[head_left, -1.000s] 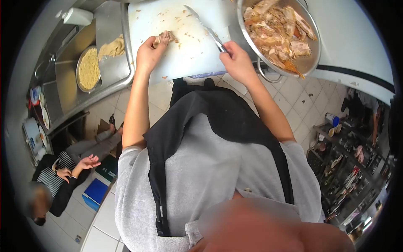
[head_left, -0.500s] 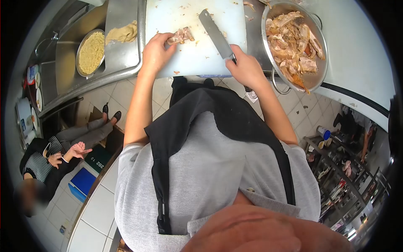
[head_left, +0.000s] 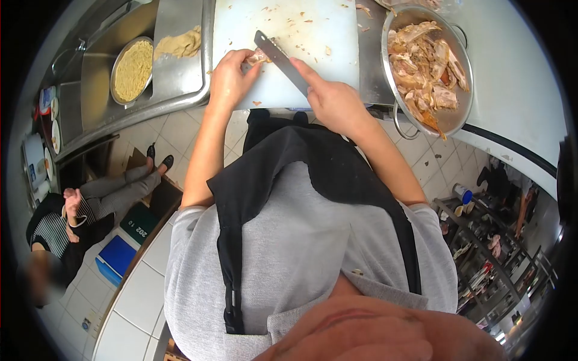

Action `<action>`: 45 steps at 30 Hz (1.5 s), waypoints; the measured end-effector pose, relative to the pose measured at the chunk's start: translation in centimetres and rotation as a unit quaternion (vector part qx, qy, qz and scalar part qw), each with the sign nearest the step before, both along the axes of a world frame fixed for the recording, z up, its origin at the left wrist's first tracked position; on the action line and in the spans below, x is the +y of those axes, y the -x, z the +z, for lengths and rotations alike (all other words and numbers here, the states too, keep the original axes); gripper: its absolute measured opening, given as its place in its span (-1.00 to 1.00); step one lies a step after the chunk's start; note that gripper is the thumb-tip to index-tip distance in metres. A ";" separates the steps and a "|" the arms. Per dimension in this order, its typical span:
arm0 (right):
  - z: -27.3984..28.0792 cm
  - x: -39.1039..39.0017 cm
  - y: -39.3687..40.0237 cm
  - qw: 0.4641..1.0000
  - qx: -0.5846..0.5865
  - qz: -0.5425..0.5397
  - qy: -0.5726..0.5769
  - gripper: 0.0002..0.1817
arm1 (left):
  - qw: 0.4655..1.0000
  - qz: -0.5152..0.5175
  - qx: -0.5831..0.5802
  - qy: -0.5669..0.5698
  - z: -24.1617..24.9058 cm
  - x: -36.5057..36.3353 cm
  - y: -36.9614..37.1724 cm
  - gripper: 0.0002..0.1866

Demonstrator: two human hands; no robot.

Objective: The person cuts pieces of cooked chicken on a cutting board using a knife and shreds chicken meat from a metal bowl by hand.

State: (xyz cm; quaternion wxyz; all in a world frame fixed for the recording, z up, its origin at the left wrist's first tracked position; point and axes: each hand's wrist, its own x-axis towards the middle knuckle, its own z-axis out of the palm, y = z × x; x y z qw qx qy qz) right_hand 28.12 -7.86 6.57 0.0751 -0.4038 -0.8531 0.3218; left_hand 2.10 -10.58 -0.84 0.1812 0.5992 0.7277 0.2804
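On a white cutting board strewn with small scraps, my left hand holds a piece of cooked meat, thumb and fingers closed at its left end. My right hand is wrapped around the handle of a cleaver, index finger stretched along the spine. The blade slants up to the left and overlaps the meat in this view, hiding part of it. Right of the board stands a metal colander full of meat pieces.
Left of the board is a metal sink counter with a crumpled beige cloth and a bowl of yellowish food. A person sits at the lower left near a blue box. A cluttered rack stands at the right.
The cleaver has swung left from the board's right side to lie over the meat, with my right hand moving along. The seated person's hands have moved closer to the body.
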 end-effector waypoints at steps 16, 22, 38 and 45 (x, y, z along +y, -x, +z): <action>-1.6 -1.7 0.9 0.992 -0.045 0.041 -0.107 -0.18 | 0.997 0.004 0.055 -0.060 -1.3 -0.3 0.0 -0.80; -2.2 -1.3 1.7 0.990 -0.072 0.053 -0.109 -0.15 | 0.997 -0.004 0.055 -0.060 -1.2 -0.2 0.0 -0.82; -0.4 0.5 1.1 0.997 -0.039 0.031 -0.067 -0.18 | 0.992 0.081 0.037 -0.092 -1.6 -0.9 0.8 -0.85; -0.2 0.2 1.7 0.994 -0.020 0.074 -0.075 -0.16 | 0.986 0.062 0.082 -0.134 -2.4 -0.6 1.1 -0.88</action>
